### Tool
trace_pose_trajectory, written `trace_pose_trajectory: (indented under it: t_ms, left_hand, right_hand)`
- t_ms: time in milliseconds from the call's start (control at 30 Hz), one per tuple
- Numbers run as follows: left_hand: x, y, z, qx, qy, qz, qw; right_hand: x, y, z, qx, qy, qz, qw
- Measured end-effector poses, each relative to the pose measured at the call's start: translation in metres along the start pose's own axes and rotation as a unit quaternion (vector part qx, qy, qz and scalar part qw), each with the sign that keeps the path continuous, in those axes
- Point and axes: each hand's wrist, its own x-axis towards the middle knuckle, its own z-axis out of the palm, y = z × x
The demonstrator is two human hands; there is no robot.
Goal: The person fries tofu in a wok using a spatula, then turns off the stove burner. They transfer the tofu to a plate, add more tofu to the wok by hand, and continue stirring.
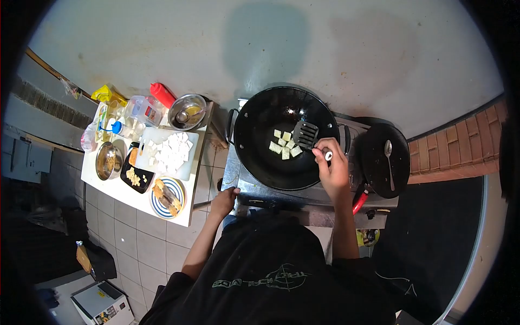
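Note:
My right hand point(331, 165) is closed round the handle of a black slotted spatula point(306, 134). The spatula's head is inside a large black wok point(260, 168), beside several pale, whitish-yellow cubes point(285, 154) lying in the bottom of the wok. My left hand point(223, 202) is at the front left corner of the steel stove point(244, 190), with its fingers bent against the edge; some of them are hidden.
Right of the wok, a spoon point(389, 162) lies on a black round pan or lid point(374, 146). On the left table point(181, 214) are a cutting board point(187, 172) with white cubes point(172, 150), a black tray point(128, 181), a striped plate point(154, 206), metal bowls point(188, 103) and a red squeeze bottle point(161, 94).

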Motion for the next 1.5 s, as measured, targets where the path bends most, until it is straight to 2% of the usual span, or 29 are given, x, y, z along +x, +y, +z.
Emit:
trace_pose_trajectory:
  t_ms: [167,367,467,533,733,1033,1233,1433,1500]
  left_hand:
    - [0.002,0.0,-0.005,0.018,-0.034,0.004,0.999]
    - [0.003,-0.003,-0.002,0.007,-0.021,0.017,1.0]
    - [0.001,0.0,-0.004,-0.01,-0.029,-0.013,0.999]
    - [0.001,0.0,-0.003,-0.009,-0.031,-0.017,0.999]
    - [-0.001,0.003,-0.005,0.007,-0.019,0.002,1.0]
    - [0.005,0.003,-0.013,0.05,-0.064,-0.011,0.997]
    - [0.003,0.007,-0.017,0.024,-0.075,-0.023,0.997]
    - [0.001,0.003,-0.011,-0.006,-0.043,-0.008,0.999]
    - [0.005,-0.001,-0.008,0.006,-0.064,-0.005,0.998]
  right_hand:
    - [0.008,-0.009,-0.008,-0.012,0.002,0.034,0.999]
    - [0.01,-0.013,-0.01,-0.038,-0.021,0.02,0.999]
    - [0.006,-0.011,-0.009,-0.031,-0.025,0.033,0.999]
    - [0.004,-0.014,-0.009,0.007,-0.002,0.055,0.998]
    - [-0.002,-0.017,-0.016,-0.017,-0.005,0.072,0.997]
    - [-0.013,-0.018,-0.018,0.005,0.031,0.119,0.992]
    - [-0.009,-0.017,-0.017,-0.006,0.021,0.118,0.993]
    - [-0.002,-0.008,-0.01,-0.037,0.019,0.088,0.995]
    - [0.001,-0.004,-0.008,-0.036,0.011,0.077,0.996]
